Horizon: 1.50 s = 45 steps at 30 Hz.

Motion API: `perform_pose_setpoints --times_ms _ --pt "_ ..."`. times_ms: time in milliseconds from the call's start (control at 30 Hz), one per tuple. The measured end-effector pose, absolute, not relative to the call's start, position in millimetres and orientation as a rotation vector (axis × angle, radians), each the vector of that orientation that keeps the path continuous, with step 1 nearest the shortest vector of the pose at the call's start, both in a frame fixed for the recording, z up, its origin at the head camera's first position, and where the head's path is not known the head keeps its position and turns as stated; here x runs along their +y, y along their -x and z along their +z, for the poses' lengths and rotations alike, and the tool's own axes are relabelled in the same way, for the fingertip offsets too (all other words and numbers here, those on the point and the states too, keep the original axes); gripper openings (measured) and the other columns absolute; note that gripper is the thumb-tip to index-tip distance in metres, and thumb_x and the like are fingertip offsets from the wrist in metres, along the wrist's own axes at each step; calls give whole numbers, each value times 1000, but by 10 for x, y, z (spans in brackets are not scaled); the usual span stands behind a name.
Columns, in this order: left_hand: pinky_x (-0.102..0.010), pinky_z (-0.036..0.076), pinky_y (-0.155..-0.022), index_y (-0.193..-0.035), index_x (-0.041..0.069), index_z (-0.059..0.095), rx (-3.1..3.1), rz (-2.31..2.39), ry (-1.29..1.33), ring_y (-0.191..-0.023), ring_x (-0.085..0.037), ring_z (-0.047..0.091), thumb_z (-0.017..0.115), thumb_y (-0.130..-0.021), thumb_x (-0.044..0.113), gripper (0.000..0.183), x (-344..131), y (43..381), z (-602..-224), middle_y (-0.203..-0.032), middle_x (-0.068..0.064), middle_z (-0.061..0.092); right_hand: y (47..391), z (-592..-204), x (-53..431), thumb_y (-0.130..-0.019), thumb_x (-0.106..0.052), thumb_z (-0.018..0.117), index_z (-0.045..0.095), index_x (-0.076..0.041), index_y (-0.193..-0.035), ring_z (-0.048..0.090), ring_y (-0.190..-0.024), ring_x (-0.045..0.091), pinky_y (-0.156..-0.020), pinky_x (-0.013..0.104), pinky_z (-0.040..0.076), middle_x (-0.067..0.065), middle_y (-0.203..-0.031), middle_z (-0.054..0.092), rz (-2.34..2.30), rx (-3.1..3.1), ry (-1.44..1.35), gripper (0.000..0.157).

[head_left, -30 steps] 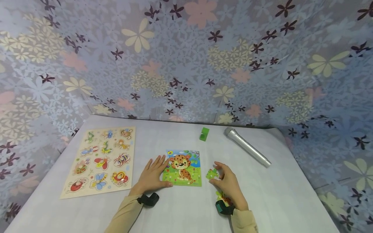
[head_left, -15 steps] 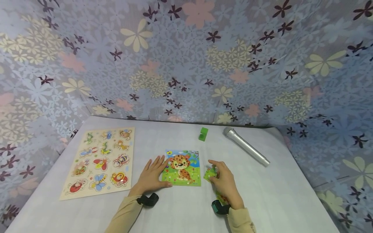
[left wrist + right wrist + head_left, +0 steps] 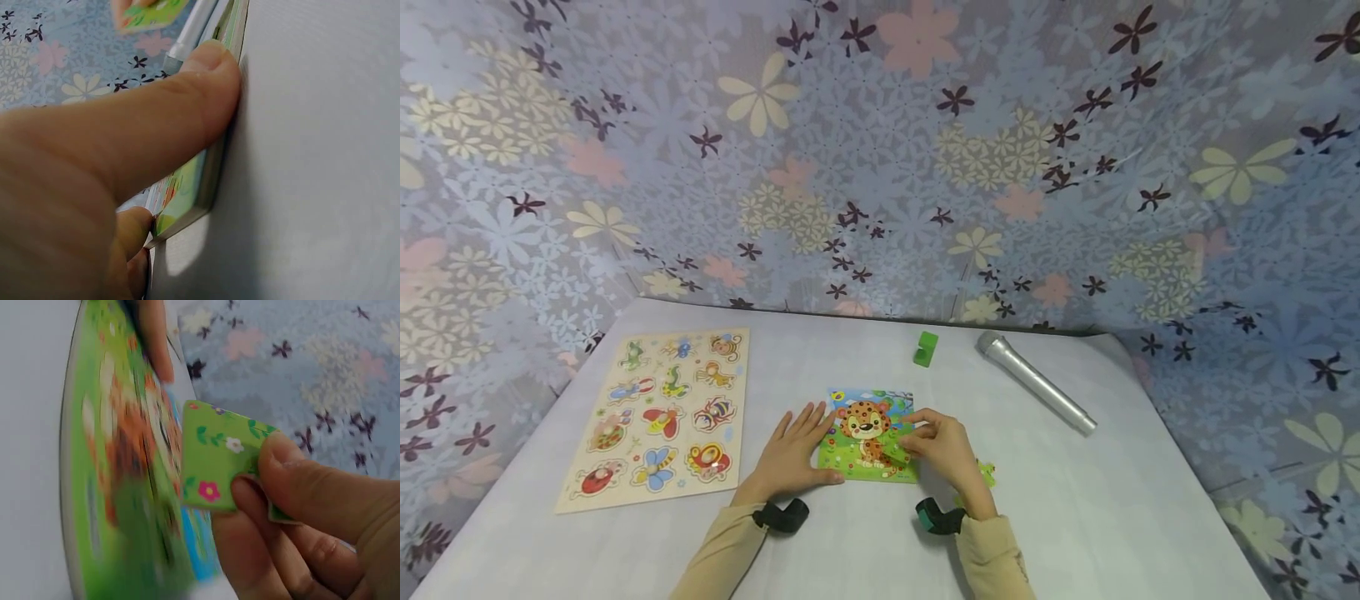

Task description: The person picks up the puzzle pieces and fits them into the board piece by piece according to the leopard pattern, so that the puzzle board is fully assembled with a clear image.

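Head view: leopard puzzle [image 3: 859, 435] on bench [image 3: 857, 550], three-o'clock edge partly hidden by right hand [image 3: 946, 452], pinching green flowered piece [image 3: 215, 453]; left hand [image 3: 792, 454], fingers spread, at nine o'clock; loose piece [image 3: 987, 472] partly covered.

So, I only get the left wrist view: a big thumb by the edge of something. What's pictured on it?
Observer: The head view shows it's a spotted leopard puzzle.
Operator: And the blurry green puzzle piece up top, what's drawn on it?
Observer: The right wrist view shows a pink flower and a white flower.
Operator: Anything lying left of the left hand?
Observer: Yes, a wooden animal puzzle board, seen in the head view.
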State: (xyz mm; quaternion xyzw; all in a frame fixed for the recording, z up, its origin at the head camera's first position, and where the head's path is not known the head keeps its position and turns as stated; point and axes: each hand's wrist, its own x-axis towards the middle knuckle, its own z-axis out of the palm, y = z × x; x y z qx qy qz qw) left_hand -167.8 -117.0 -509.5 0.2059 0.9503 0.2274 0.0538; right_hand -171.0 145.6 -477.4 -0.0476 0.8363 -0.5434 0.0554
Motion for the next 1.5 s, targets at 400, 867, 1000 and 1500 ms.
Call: perform_pose_setpoints --times_ms 400,867,1000,1500 --pt "-55 7 -123 -153 11 29 2895 685 -633 -151 -32 14 68 -77 60 98 -1157 1666 -5145 -162 -13 20 1707 -4913 869 -93 -9 63 71 -7 -115 70 -76 14 -63 18 55 14 -99 74 -1593 2616 433 24" --pt "-55 7 -123 -153 12 29 2906 666 -628 -151 -31 15 67 -77 62 99 -1182 1707 -5130 -162 -12 20 1644 -4939 643 -89 -9 67 71 -8 -117 47 -66 1 -59 16 42 2 -79 66 -1340 2874 592 28" --pt "-55 7 -123 -153 12 29 2905 660 -632 -151 -31 14 66 -77 64 99 -1179 1709 -5133 -162 -12 20 1626 -4947 626 -89 -12 68 71 -10 -117 45 -65 2 -58 16 39 2 -81 64 -1273 2935 544 28" --pt "-56 7 -122 -153 12 29 2903 665 -652 -151 -32 14 66 -76 64 100 -1194 1716 -5144 -162 -12 20 1660 -5021 605 -85 -20 73 70 -5 -118 40 -63 6 -55 18 32 -1 -72 54 -1047 2991 542 36"
